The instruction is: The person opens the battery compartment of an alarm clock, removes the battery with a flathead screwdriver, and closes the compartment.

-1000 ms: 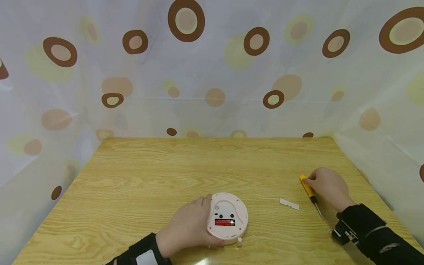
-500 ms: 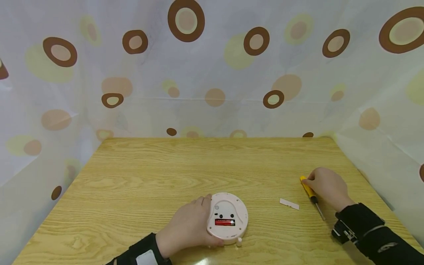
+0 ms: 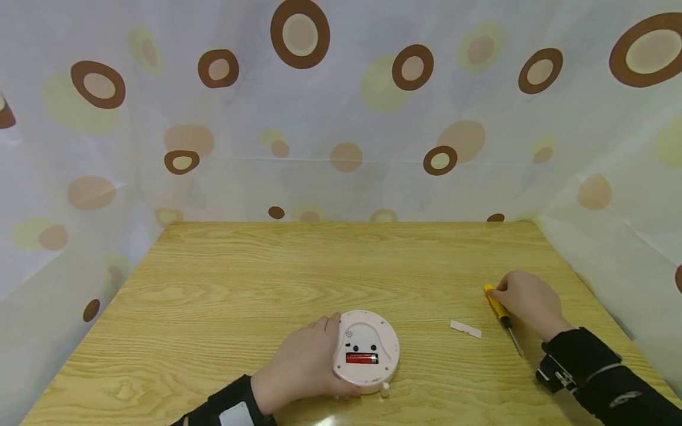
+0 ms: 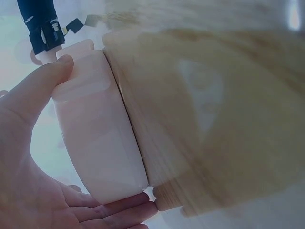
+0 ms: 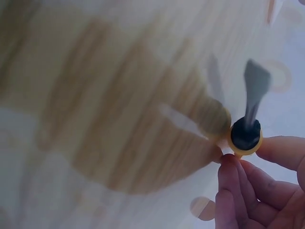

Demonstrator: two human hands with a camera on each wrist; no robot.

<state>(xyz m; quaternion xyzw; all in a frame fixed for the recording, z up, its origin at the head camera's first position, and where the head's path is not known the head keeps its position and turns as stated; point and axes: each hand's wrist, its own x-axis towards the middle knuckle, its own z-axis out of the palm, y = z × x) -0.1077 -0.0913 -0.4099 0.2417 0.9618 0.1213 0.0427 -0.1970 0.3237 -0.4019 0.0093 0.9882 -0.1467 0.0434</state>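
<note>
A round pale pink device point(image 3: 367, 376), like a small clock lying face down, sits on the table with its battery slot uncovered. Inside the slot is a red battery point(image 3: 362, 358). My left hand point(image 3: 301, 364) grips the device by its left side, thumb at the near edge and fingers at the far edge. In the left wrist view its pink side wall point(image 4: 97, 138) shows between thumb and fingers. Over at the right, my right hand point(image 3: 530, 302) pinches the yellow handle of a screwdriver point(image 3: 498, 307). Its flat metal blade point(image 5: 255, 81) points toward the camera in the right wrist view.
Between the device and the screwdriver lies a small pale pink strip, like a battery cover point(image 3: 466, 329). The wood-grain table point(image 3: 266, 272) ends at a patterned cloth backdrop point(image 3: 341, 118) behind and on both sides.
</note>
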